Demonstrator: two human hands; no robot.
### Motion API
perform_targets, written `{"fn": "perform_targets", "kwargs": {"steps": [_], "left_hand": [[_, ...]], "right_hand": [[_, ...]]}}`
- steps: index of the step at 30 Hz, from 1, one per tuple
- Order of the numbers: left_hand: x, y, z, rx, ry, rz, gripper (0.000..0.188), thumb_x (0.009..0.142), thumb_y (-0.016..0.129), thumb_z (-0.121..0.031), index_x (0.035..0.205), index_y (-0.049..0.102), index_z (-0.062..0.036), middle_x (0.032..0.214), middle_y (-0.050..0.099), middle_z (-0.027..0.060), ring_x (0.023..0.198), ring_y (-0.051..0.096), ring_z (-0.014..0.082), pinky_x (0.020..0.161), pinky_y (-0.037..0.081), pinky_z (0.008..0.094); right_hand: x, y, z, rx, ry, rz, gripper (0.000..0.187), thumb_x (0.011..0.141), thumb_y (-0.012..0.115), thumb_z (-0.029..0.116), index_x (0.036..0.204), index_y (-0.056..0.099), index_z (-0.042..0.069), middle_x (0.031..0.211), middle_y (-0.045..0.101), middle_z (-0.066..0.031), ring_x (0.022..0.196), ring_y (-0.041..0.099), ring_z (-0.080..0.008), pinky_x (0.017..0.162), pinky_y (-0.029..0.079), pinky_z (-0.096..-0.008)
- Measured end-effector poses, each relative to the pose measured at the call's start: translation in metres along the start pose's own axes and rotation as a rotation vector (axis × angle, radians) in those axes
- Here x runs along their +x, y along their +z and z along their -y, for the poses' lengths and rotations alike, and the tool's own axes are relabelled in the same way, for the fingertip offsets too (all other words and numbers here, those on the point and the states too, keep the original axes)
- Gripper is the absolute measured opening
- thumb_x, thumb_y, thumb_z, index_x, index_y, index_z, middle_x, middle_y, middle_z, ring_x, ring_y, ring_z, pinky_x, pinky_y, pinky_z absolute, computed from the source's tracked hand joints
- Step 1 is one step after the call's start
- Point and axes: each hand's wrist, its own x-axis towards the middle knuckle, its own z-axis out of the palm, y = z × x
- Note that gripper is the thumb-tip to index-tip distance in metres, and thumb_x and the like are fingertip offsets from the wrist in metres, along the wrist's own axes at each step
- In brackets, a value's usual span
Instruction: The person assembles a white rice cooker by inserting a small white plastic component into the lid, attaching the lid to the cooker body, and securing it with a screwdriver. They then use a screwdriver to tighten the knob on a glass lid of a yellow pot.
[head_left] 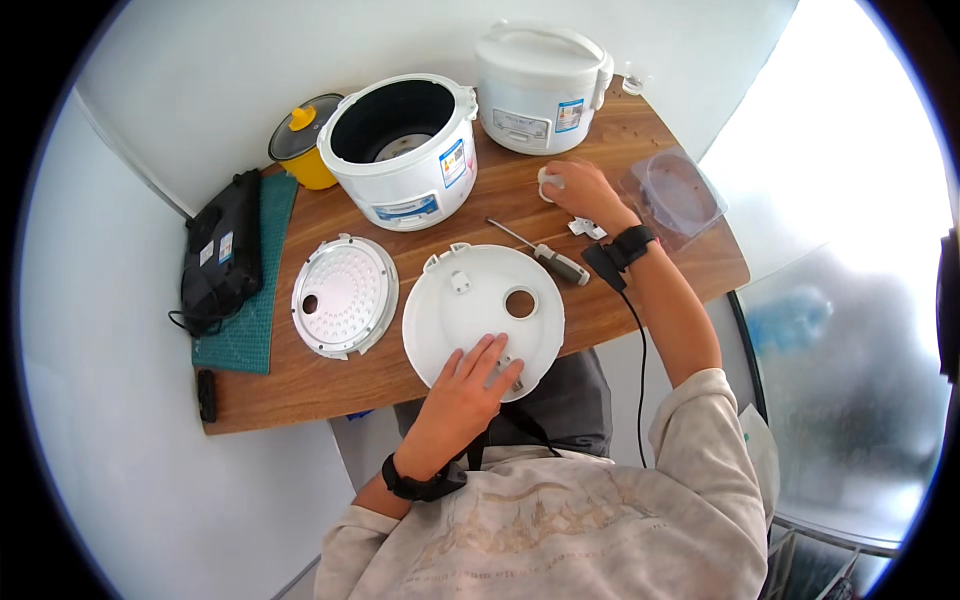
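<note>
A round white plastic lid (445, 315) is lying at the center of the frame, overhanging the table's near edge; the left hand (466, 386) is resting on its lower part, fingers released and spread, partly covering a small metal piece (515, 376). At upper center right, the right hand (588, 190) is curling its fingers over a small white part (546, 186), hiding much of it; whether they are grasping it, I cannot tell. A screwdriver (561, 263) is lying between lid and right forearm. Left of the lid, a perforated metal disc (345, 292) is lying flat. Above, an open white cooker (440, 190) is showing a dark interior, its bottom only partly visible, while a closed cooker (520, 90) is standing beside it. At right, a clear container (685, 190) is blurring into the wood.
</note>
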Motion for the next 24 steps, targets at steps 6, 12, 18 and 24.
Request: {"fn": "perform_targets", "kwargs": {"steps": [6,12,18,24], "left_hand": [[0.001,-0.011,0.003,-0.082,-0.013,-0.087,0.057,0.070,0.075,-0.003,0.124,0.058,-0.0119,0.144,0.048,0.0141,0.135,0.047,0.0323,0.107,0.045,0.0419],[-0.001,-0.025,0.007,-0.131,-0.031,-0.122,0.055,0.070,0.074,-0.001,0.121,0.059,-0.0109,0.142,0.051,0.0138,0.132,0.050,0.0323,0.105,0.047,0.0406],[-0.010,-0.027,0.012,-0.132,-0.028,-0.117,0.054,0.068,0.073,0.000,0.119,0.060,-0.0111,0.143,0.052,0.0127,0.132,0.050,0.0318,0.105,0.048,0.0404],[-0.017,-0.028,0.018,-0.150,-0.035,-0.128,0.053,0.067,0.074,-0.001,0.117,0.061,-0.0116,0.142,0.053,0.0113,0.132,0.051,0.0316,0.104,0.048,0.0410]], "right_hand": [[-0.006,-0.011,0.010,0.006,-0.009,0.000,0.031,0.089,0.062,0.025,0.111,0.068,0.004,0.099,0.069,-0.0219,0.096,0.063,-0.0403,0.085,0.049,-0.0483],[-0.023,-0.020,0.027,0.197,-0.154,-0.039,0.026,0.083,0.071,0.018,0.103,0.070,0.002,0.098,0.069,-0.0191,0.092,0.065,-0.0357,0.081,0.051,-0.0431],[-0.047,-0.046,0.072,0.359,0.000,0.166,0.022,0.079,0.075,0.013,0.097,0.070,0.002,0.099,0.068,-0.0162,0.087,0.066,-0.0312,0.079,0.053,-0.0397],[-0.059,-0.041,0.077,0.455,-0.108,0.127,0.020,0.079,0.074,0.008,0.095,0.065,0.002,0.095,0.067,-0.0141,0.084,0.066,-0.0285,0.076,0.052,-0.0389]]}}
